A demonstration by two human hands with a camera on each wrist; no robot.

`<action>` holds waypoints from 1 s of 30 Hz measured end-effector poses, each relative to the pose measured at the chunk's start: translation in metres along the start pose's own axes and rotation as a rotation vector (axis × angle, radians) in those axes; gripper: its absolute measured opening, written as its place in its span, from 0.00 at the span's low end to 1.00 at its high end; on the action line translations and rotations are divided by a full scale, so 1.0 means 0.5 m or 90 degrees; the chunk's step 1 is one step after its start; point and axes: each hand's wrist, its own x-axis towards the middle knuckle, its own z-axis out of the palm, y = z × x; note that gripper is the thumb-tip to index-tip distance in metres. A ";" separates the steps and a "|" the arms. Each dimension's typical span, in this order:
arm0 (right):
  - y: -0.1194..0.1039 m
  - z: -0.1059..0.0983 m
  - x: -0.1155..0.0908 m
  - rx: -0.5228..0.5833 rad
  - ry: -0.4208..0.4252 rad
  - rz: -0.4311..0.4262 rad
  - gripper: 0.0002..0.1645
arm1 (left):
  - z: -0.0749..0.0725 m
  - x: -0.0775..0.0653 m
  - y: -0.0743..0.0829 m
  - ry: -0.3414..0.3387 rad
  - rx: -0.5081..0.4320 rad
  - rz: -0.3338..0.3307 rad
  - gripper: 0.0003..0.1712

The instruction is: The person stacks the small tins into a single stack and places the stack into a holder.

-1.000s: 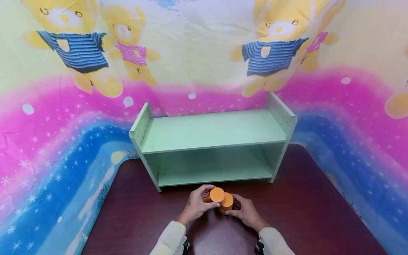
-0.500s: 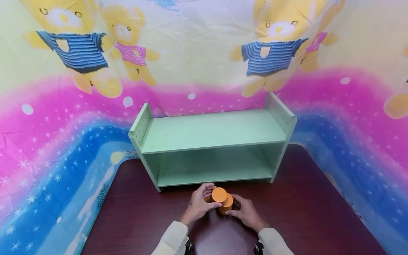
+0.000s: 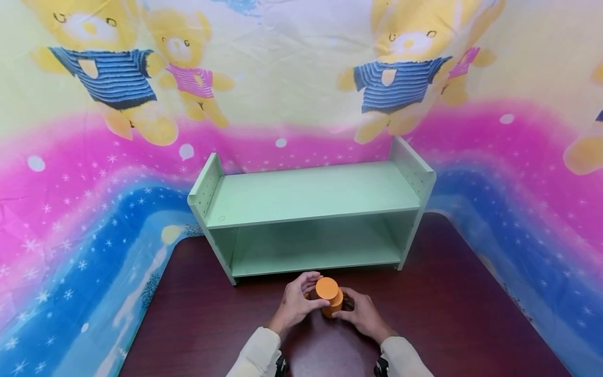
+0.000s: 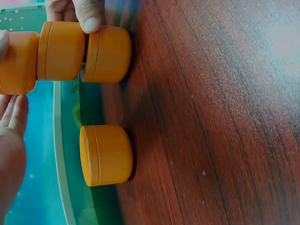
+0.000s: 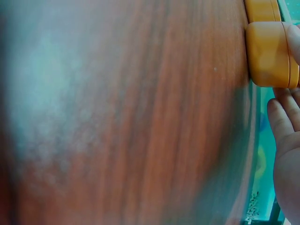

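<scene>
Both sets of fingers are busy. L fingers (image 4: 18, 117) are curling round the top canister (image 3: 326, 288), orange, thumb on the near side, others on the far side. R fingers (image 5: 282, 123) are gripping lower down, round the bottom canister (image 4: 110, 55), thumb tip lying by its lid seam, right next to the middle canister (image 4: 63, 51).

So 3 canisters are lining up btwn my L & R fingers, one above another. Top one is sitting off-centre, shifted a bit twd the L fingers' side; can't tell if it's resting on the middle one or just being held there. Dark gap is showing btwn middle & bottom. Bottom one is standing on the dark red-brown counter (image 3: 471, 314).

4th canister (image 4: 112, 155), also orange, is standing upright on the counter below my L fingers, beside the stack & apart from it; in the head view it's mostly hiding behind those fingers.

Pale green 2-level shelf unit (image 3: 311, 191) is standing just beyond my fingers. Bear-print backdrop (image 3: 282, 78) is hanging behind that. Light sleeves (image 3: 258, 348) are covering my forearms, w/ sth black showing at each cuff.
</scene>
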 end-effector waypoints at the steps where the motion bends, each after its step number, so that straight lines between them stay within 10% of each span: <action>1: 0.000 0.000 0.000 -0.002 0.000 -0.001 0.38 | 0.001 0.000 -0.002 0.001 0.001 0.005 0.36; 30: -0.003 -0.003 -0.002 -0.024 -0.002 0.003 0.35 | 0.025 0.005 -0.002 0.000 -0.026 0.013 0.36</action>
